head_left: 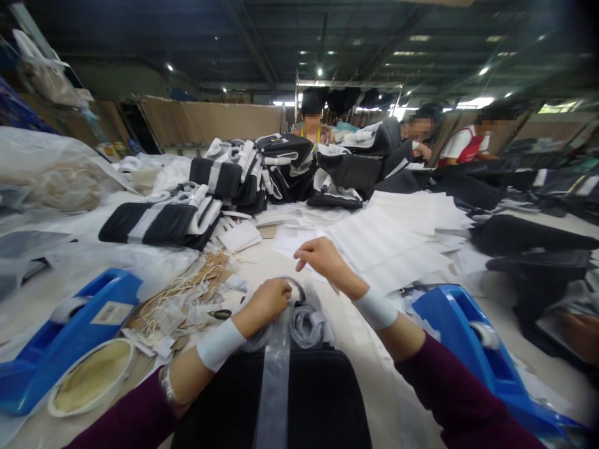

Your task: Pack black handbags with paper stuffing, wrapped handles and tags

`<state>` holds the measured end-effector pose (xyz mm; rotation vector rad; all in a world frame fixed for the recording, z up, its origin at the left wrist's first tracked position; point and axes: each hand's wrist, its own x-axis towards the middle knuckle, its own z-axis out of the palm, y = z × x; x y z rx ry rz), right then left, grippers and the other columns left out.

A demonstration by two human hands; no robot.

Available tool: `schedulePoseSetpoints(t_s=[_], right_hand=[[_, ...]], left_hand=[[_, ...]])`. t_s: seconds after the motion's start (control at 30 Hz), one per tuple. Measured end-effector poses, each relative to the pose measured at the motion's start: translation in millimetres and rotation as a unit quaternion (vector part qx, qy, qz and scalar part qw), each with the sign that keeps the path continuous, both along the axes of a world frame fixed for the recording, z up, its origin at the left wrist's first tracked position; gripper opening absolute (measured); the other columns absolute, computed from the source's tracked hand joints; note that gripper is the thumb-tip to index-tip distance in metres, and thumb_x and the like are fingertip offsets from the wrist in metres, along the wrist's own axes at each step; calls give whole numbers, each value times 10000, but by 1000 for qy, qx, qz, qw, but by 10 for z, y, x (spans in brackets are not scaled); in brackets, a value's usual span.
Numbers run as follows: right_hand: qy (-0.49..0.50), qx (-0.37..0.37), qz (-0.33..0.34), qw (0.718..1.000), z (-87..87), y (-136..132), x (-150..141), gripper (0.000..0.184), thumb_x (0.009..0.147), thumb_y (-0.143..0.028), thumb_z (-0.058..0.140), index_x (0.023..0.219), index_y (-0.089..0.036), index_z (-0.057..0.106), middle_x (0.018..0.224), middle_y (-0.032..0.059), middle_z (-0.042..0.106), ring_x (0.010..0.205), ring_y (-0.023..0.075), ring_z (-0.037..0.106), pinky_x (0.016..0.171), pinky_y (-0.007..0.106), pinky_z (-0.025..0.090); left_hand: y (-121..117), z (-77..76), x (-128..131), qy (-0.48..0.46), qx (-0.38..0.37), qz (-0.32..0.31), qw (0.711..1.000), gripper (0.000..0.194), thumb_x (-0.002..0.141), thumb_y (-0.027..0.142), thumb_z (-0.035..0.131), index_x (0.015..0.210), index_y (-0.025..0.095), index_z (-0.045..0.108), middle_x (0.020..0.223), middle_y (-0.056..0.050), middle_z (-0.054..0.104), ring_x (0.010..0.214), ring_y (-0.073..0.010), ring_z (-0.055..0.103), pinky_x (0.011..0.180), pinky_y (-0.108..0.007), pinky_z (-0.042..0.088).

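Our left hand curls its fingers at the clear plastic strip across the flat black padded case; we cannot tell its grip. Our right hand, half open, hovers beyond the case. To the case's left sits a round white-rimmed tan bowl; blue plastic dispensers holding pale rolls flank it.

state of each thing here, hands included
Left hand, fingers curled, at the clear band
Right hand, raised, fingers bent
Clear band, laid along the black bundle
Black bundle, lying flat
Left blue dispenser, roll fitted
Right blue dispenser, roll fitted
White sheets, loosely overlapping
Strings, tangled
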<state>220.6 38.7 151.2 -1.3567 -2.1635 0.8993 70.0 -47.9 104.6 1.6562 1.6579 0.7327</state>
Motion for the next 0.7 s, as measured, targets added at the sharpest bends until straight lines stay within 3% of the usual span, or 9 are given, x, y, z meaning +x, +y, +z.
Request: schedulePoseSetpoints(t_s=[0.1,0.2,0.3,0.4,0.53,0.7], right_hand=[[-113,-24,15,993,-232,-56,-159,127,704,-94,620,691,-122,744,654,109,703,754,207,643,688,271,446],[-168,-77,78,980,-322,55,-199,159,627,-41,649,714,-123,754,618,79,685,694,187,628,649,253,439],[-192,-161,172,953,-310,268,-206,243,573,-31,665,758,-151,769,510,-19,605,499,95,486,510,198,365],[-200,-243,244,917,-317,476,-214,268,572,-79,666,805,-159,773,467,-64,543,420,51,340,425,176,265],[-195,-308,298,882,-374,617,-230,309,573,-133,649,860,-140,763,531,-52,598,420,37,326,397,157,219],[-198,-300,342,868,-371,515,-273,290,526,-159,596,773,-124,744,493,-46,580,380,44,339,365,154,231]], left_hand=[[-28,-59,-8,51,2,7,999,200,705,47,554,759,179,694,914,-82,734,970,-259,632,933,-363,425],[-41,-69,1,52,-1,17,998,298,721,48,546,947,169,698,1095,-111,704,1108,-282,595,1013,-389,387],[-49,-71,32,14,-46,24,999,305,745,74,520,996,142,680,823,-95,727,834,-265,685,817,-370,513],[-25,-66,72,-54,-105,14,993,296,770,74,471,989,120,666,544,-14,632,526,-189,637,574,-282,525],[9,-50,126,-110,-130,36,985,268,784,25,449,940,92,657,575,1,625,491,-109,603,569,-218,525],[-69,-68,234,-71,-135,107,982,211,773,34,539,916,93,682,561,26,597,450,-96,548,492,-215,500]])
